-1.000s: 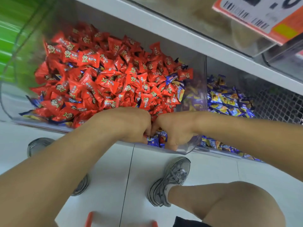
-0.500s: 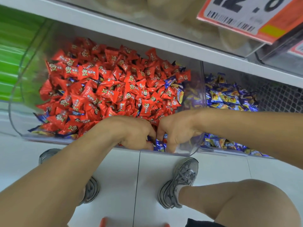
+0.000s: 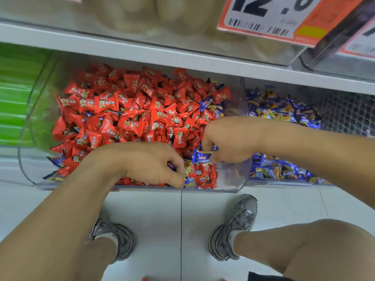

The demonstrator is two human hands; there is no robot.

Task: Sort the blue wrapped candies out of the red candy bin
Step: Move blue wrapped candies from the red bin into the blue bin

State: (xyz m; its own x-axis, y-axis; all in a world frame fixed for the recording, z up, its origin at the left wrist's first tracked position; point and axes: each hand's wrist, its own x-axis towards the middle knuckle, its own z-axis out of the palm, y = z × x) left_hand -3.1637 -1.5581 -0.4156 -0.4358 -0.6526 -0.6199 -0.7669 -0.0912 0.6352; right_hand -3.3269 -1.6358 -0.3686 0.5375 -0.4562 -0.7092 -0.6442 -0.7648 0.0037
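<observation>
- My right hand has lifted from the bin's front corner since the earlier frame, pinching a blue candy.
- Left hand curled low in the red candy bin — fingers grip something purple.

You can read "12.0" with a barcode below on the orange price tag, upper right of frame; candy wrapper print is illegible.

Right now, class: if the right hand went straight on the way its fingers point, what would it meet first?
The right hand holds a blue candy, fingers pointing down-left; likely the red candies just below come first, though depth is unclear.
</observation>
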